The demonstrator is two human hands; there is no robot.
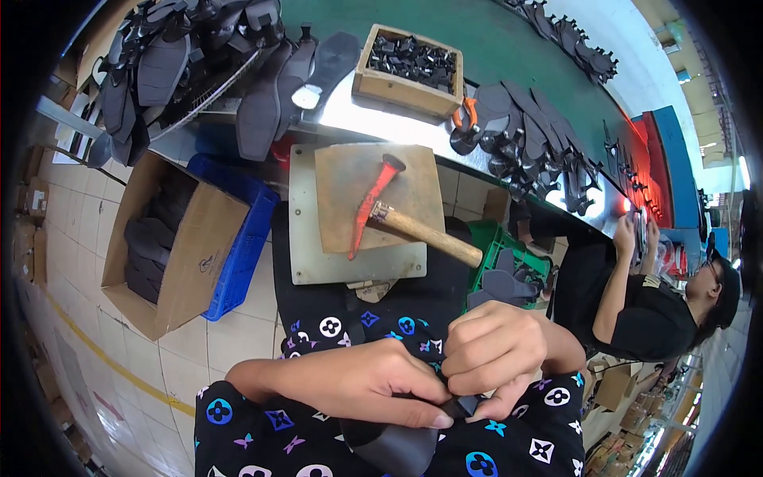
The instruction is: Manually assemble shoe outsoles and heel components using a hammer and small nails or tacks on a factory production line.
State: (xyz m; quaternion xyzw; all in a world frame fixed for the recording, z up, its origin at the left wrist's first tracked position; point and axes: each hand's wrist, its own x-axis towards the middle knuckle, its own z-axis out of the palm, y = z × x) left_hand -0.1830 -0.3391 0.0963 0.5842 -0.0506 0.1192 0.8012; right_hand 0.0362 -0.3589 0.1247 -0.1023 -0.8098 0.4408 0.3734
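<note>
My left hand (358,385) and my right hand (497,350) meet over my lap, both pinching a dark shoe sole part (397,445) that sticks out below them. The fingers of both hands are closed on its upper edge. Most of the part's top is hidden by my hands. Ahead of me a hammer (397,215) with a red head and wooden handle lies on a brown board (350,191), which rests on a pale work plate (306,238).
A wooden box of small black parts (409,63) sits on the green bench. Dark soles are piled at the upper left (183,63) and right (524,135). A cardboard box (171,238), a blue crate (242,238) and a green crate (501,262) stand on the floor. Another person (636,310) works at right.
</note>
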